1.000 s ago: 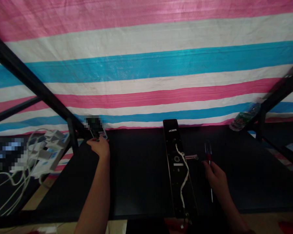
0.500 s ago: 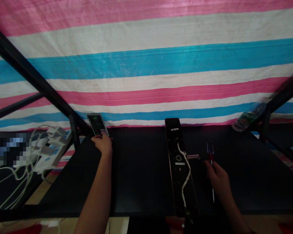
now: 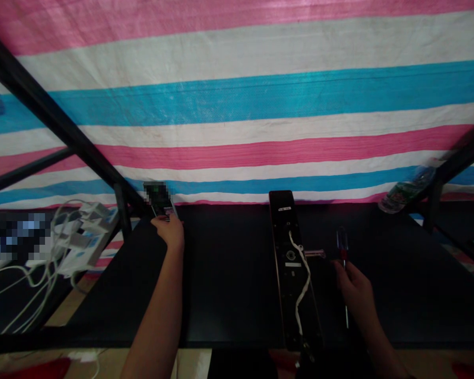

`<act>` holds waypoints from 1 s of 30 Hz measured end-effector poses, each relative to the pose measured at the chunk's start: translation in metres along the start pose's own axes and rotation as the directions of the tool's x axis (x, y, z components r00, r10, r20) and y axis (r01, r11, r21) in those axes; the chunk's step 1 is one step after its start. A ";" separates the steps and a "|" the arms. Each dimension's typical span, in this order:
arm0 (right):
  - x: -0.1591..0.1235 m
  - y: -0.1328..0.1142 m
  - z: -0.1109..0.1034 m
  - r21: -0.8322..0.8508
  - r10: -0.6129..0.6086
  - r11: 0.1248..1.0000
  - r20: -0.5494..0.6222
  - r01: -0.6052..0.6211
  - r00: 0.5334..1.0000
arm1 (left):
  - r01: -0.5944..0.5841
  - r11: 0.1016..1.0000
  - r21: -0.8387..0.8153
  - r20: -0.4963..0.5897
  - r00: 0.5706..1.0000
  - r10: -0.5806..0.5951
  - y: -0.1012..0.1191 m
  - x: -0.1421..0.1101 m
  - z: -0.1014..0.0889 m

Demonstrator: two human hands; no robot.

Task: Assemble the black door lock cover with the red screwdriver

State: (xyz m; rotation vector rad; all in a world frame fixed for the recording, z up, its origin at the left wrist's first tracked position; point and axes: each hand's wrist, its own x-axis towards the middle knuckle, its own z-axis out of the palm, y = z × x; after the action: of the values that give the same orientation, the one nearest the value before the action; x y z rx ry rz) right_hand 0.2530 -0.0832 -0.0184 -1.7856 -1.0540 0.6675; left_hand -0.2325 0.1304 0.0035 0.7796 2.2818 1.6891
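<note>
At the back left of the black table, my left hand (image 3: 171, 231) has its fingers closed around the lower end of a smartphone (image 3: 158, 199), whose screen is blurred out. A screwdriver (image 3: 342, 243) with a clear and red handle is in my right hand (image 3: 355, 287); I grip it near the shaft, handle pointing away and tip towards me. Left of that hand lies a long black door lock panel (image 3: 281, 231), its inner side up. A white cable (image 3: 305, 287) runs along the panel, and a lever handle (image 3: 315, 253) sticks out to the right.
The black table (image 3: 225, 273) has metal frame posts on both sides. A plastic bottle (image 3: 405, 192) leans at the back right. To the left lie a power strip (image 3: 89, 245) and tangled white cables (image 3: 49, 268). A striped tarp (image 3: 237, 100) hangs behind.
My view has shifted slightly, so everything sits a little further right in it. Both hands keep their holds, and the lock panel has not moved on the table.
</note>
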 end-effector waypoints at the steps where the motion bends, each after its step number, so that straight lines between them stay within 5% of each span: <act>1: 0.000 -0.001 0.000 0.007 0.006 1.000 -0.001 -0.006 1.000 | 0.016 1.000 -0.003 -0.013 1.000 -0.016 0.000 0.000 0.000; 30: 0.001 0.004 0.001 0.002 0.019 1.000 0.009 -0.019 1.000 | -0.043 0.995 0.089 0.029 0.999 0.041 -0.003 0.002 0.002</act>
State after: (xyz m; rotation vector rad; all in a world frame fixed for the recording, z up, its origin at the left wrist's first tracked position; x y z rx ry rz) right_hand 0.2545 -0.0827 -0.0222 -1.7949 -1.0428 0.6884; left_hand -0.2337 0.1325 0.0000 0.8697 2.3522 1.5932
